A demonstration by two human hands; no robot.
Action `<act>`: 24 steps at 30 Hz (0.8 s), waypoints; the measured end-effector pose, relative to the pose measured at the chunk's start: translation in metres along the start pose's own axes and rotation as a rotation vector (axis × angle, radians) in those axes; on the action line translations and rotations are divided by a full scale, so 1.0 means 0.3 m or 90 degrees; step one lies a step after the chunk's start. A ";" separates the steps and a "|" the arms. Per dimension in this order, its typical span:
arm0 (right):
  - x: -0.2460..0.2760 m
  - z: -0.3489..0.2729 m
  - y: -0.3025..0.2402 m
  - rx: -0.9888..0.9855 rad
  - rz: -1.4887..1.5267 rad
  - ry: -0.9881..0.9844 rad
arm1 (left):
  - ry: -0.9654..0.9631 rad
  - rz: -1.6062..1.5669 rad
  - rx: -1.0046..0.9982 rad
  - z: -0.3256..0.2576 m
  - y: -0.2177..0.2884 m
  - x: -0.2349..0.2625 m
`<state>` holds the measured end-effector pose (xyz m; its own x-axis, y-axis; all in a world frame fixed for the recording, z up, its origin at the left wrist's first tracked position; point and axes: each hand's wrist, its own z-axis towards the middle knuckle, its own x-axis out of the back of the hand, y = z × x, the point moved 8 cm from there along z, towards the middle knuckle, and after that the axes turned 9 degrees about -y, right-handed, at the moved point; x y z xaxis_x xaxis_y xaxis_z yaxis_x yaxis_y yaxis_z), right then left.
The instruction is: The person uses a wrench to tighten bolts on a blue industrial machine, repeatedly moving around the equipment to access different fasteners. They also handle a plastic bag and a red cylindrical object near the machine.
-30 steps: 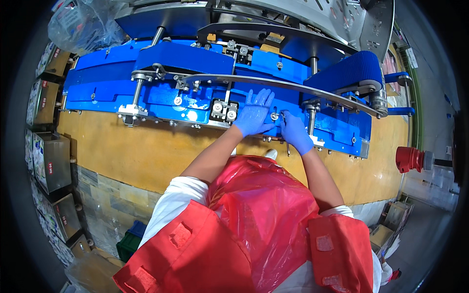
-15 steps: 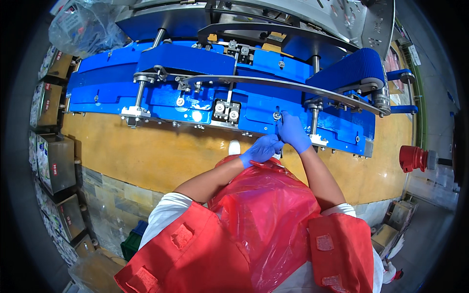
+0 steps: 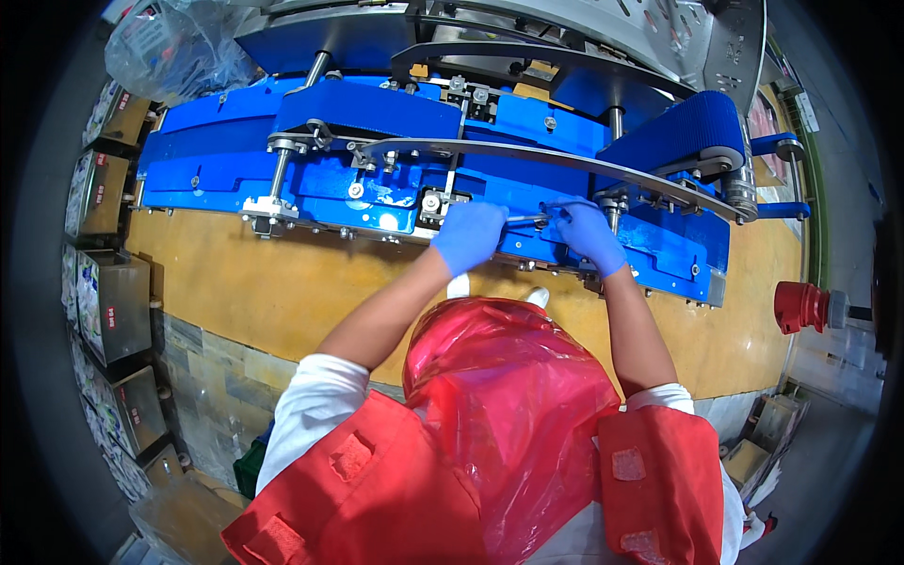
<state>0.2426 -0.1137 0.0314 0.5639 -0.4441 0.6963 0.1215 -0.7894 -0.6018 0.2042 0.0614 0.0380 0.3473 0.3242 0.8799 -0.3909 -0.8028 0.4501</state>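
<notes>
My left hand [image 3: 471, 234], in a blue glove, is closed round one end of a slim metal wrench [image 3: 524, 219]. The tool lies level and reaches right to a bolt [image 3: 541, 223] on the blue conveyor machine [image 3: 508, 174]. My right hand [image 3: 591, 235], gloved in blue too, has its fingers bent together beside that bolt and the wrench's far end. What its fingertips grip is too small to make out. Just left of my left hand sits a metal bracket with bolts [image 3: 432, 203].
A curved metal rail [image 3: 527, 153] spans the machine beyond my hands, with a ribbed blue belt [image 3: 678, 137] at right. Steel boxes [image 3: 113, 306] line the left side. A red plug [image 3: 799, 307] juts in at right. A clear plastic bag [image 3: 174, 52] lies far left.
My left hand has moved up from before my apron to the machine, where the wrench now shows. My right hand has shifted slightly right of the bolt, away from my left hand.
</notes>
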 end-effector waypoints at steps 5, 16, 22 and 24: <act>-0.035 0.054 -0.039 0.058 -0.234 -0.007 | 0.083 0.058 -0.134 0.181 -0.081 0.070; -0.014 0.089 0.120 -0.223 -0.029 0.197 | 0.126 -0.151 0.023 0.152 0.002 -0.096; -0.029 0.099 0.198 -0.179 0.049 0.233 | 0.171 -0.229 -0.003 0.123 0.111 -0.169; 0.005 0.054 0.138 -0.172 0.008 0.287 | 0.186 -0.211 -0.020 0.141 0.093 -0.179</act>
<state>0.2616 -0.1401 0.0012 0.1497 -0.5454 0.8247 -0.1318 -0.8376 -0.5301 0.2106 0.0006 -0.0032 0.2041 0.6931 0.6914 -0.3265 -0.6176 0.7155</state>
